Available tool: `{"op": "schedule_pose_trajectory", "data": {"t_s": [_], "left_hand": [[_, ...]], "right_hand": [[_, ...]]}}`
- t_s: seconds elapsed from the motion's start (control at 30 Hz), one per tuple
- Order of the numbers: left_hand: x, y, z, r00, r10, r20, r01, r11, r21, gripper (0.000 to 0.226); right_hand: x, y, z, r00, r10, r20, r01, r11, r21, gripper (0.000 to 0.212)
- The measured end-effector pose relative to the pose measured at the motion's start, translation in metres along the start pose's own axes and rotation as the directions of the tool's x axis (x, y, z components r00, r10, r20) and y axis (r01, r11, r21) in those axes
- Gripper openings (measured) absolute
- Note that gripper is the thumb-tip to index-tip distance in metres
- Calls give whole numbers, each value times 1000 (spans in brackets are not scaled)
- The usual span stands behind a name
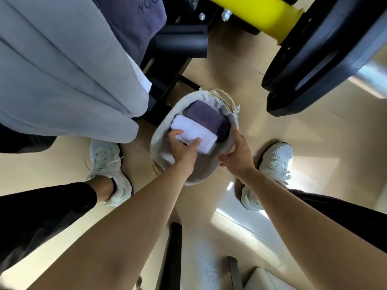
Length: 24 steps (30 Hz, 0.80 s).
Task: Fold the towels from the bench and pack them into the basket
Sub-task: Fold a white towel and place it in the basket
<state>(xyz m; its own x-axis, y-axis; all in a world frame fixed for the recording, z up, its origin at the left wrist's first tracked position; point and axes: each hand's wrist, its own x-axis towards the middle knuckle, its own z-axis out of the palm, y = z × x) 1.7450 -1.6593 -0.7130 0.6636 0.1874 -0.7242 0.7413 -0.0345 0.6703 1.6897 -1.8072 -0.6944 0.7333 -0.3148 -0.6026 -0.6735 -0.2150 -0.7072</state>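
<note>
- A big grey towel [62,70] hangs in loose folds at the far left, draped over the desk [173,49]. Only the desk's black frame shows.
- A dark navy towel [136,24] with printed letters lies just right of the grey one, partly tucked behind it.
- The left shoe [106,164], pale with loose laces, stands on the floor [209,59] near the grey towel's hanging edge.
- The basket [159,139], woven with a grey cloth liner, sits on the floor between the two shoes, just beside the desk frame.
- The left hand [184,151] reaches into the basket and grips the near end of the white towel [194,130], thumb on top and fingers curled round its edge.
- The white towel, folded, lies inside the basket, touching the folded purple towel [205,116] on its far side.
- The right hand [238,155] lies against the basket's right rim, fingers straight and spread, holding nothing.
- The right shoe [274,160] stands just right of that hand.
- A black weight plate [314,59] on a yellow bar [261,15] fills the far right.
</note>
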Motion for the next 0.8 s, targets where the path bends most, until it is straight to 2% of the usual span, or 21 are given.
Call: {"op": "schedule_pose_trajectory", "data": {"t_s": [0.17,0.3,0.37,0.4,0.43,0.47,0.5,0.53,0.6,0.63,0.67,0.7,0.8], "left_hand": [[-1,-2,11,989,127,74,-134,987,93,56],[7,-12,4,998,43,-42,-37,992,124,58],[7,-14,1,994,55,-96,-28,966,258,63],[4,-14,0,984,122,-129,-64,921,384,65],[1,-15,-1,954,262,-146,-149,837,527,66],[-2,-15,-3,891,439,-117,-257,699,668,64],[-4,-15,-4,800,600,-22,-365,515,776,65],[-5,-13,-4,707,695,131,-458,309,833,68],[0,-7,-3,579,668,467,-584,-60,809,78],[6,-3,-2,538,607,585,-621,-183,762,80],[12,-1,0,519,542,661,-646,-257,718,79],[19,-1,1,526,489,696,-655,-289,698,78],[38,-4,2,625,369,687,-634,-273,724,82]], "right_hand": [[2,-1,-2,1000,-29,4,29,999,-27,104],[4,1,-1,1000,-23,11,23,1000,-18,104],[5,2,-1,1000,-27,11,27,999,-23,103],[6,2,-1,999,-32,8,32,999,-30,103],[7,2,-1,999,-39,6,39,998,-41,102],[8,2,-1,999,-47,5,48,997,-55,102],[9,3,-1,999,-53,6,53,997,-64,102],[9,4,-1,999,-54,5,54,996,-71,102],[10,4,-1,999,-52,6,53,995,-84,102],[10,4,-1,999,-54,7,55,995,-87,102],[10,5,-1,998,-58,7,58,994,-94,103],[10,5,-1,998,-64,6,64,992,-104,103],[12,5,-1,998,-69,-2,68,988,-136,102]]}}
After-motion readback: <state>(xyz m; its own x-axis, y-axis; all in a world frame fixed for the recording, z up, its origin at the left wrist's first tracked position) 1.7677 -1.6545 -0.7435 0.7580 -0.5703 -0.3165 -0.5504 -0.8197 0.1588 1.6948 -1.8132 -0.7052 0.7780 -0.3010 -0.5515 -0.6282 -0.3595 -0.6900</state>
